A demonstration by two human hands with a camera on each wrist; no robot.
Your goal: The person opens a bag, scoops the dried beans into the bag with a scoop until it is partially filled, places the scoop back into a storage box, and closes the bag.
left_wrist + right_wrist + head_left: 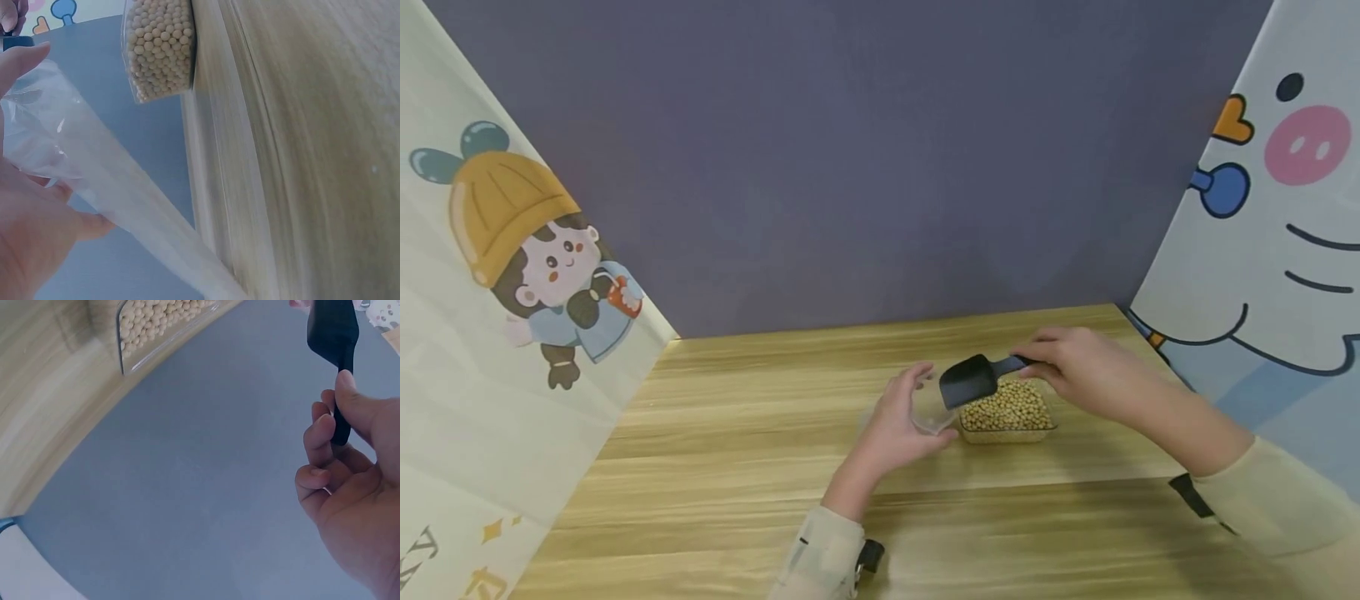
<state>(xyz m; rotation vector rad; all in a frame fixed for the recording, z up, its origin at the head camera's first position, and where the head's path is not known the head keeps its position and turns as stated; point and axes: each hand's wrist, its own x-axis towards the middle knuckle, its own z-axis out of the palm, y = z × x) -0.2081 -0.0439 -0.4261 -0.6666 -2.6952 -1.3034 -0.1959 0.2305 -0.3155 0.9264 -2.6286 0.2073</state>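
Black scoop (972, 381): we find it gripped in the right hand (1078, 375), its long axis running leftward from that grip toward the clear bag (931, 410) (held by the left hand (891, 429)).

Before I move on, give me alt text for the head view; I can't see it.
The right hand holds a black scoop at the mouth of a clear bag gripped by the left hand. To their right, a clear box of beans sits on a wooden table.
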